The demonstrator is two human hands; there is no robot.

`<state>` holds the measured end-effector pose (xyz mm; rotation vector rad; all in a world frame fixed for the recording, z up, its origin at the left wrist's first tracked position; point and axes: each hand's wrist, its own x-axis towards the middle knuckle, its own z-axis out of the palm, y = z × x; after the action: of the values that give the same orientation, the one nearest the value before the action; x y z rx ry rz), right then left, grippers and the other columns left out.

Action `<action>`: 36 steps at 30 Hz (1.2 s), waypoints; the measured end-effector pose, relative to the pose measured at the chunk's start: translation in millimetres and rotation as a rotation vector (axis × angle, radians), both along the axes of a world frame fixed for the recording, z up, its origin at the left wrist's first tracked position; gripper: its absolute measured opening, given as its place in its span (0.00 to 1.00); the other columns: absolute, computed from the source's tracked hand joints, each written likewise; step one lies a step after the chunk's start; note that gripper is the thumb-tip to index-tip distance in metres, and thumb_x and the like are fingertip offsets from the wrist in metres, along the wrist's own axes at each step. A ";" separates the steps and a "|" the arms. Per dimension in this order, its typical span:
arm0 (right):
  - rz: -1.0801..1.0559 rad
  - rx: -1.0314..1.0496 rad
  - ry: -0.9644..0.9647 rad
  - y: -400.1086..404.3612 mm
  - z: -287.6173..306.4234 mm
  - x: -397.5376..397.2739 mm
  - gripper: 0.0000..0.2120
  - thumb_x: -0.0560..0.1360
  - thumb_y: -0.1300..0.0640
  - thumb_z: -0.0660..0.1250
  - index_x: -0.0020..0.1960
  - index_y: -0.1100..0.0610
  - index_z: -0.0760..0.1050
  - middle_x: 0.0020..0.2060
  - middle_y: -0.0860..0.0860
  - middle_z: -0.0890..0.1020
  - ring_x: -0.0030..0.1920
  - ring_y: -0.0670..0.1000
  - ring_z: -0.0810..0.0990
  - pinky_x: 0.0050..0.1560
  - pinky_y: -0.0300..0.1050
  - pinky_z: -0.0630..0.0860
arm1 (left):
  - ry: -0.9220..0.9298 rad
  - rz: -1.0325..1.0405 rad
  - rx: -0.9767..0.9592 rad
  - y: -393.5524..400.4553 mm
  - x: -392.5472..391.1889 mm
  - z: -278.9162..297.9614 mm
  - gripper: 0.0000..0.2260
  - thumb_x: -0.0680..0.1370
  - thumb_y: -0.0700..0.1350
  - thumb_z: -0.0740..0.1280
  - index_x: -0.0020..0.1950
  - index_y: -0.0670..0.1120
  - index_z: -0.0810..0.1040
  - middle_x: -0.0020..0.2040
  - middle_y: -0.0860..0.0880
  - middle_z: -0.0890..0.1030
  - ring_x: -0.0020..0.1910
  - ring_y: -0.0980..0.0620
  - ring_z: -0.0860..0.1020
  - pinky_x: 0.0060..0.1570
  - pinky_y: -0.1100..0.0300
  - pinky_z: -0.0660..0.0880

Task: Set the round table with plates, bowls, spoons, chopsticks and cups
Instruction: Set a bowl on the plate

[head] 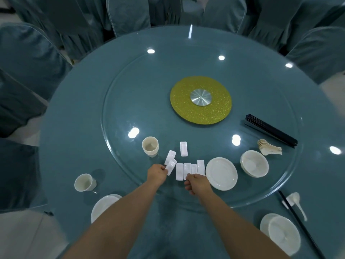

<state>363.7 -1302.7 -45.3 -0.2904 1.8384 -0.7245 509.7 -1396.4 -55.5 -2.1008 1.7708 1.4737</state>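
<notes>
On the glass turntable (130,86) the left hand (156,173) pinches a small white rectangular ceramic rest (171,166), while the right hand (196,184) touches the near ends of a row of white rests (188,170) beside stacked white plates (221,173)
</notes>
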 end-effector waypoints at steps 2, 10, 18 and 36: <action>0.038 -0.003 0.012 0.2 3.2 10.2 0.10 0.77 0.56 0.64 0.42 0.60 0.77 0.34 0.54 0.80 0.27 0.49 0.75 0.25 0.37 0.68 | 0.082 0.096 0.046 6.8 6.9 2.8 0.06 0.76 0.42 0.67 0.47 0.43 0.83 0.40 0.43 0.84 0.38 0.47 0.80 0.47 0.56 0.77; 0.282 -0.058 0.098 12.1 7.1 77.6 0.11 0.76 0.59 0.65 0.38 0.61 0.80 0.30 0.57 0.79 0.26 0.51 0.72 0.30 0.41 0.70 | 0.557 0.398 0.375 60.6 57.2 16.8 0.07 0.77 0.37 0.69 0.39 0.42 0.78 0.29 0.47 0.78 0.26 0.56 0.73 0.25 0.66 0.66; 0.357 -0.013 0.193 35.4 -1.3 125.0 0.08 0.73 0.64 0.65 0.36 0.57 0.78 0.30 0.57 0.80 0.26 0.51 0.74 0.34 0.43 0.72 | 0.418 0.214 0.253 100.9 120.0 12.2 0.07 0.76 0.41 0.70 0.38 0.41 0.79 0.32 0.43 0.73 0.28 0.52 0.67 0.28 0.62 0.63; 0.767 0.124 0.424 56.9 -44.8 143.0 0.12 0.75 0.63 0.62 0.47 0.61 0.84 0.46 0.57 0.85 0.49 0.56 0.83 0.49 0.42 0.76 | 0.189 0.365 0.261 162.6 201.8 -15.3 0.11 0.74 0.35 0.61 0.32 0.43 0.74 0.27 0.44 0.73 0.23 0.50 0.66 0.23 0.66 0.62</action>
<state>506.8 -1245.8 -90.1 -1.0569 1.9363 -0.0081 711.5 -1233.9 -70.8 -2.2912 1.1912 1.9255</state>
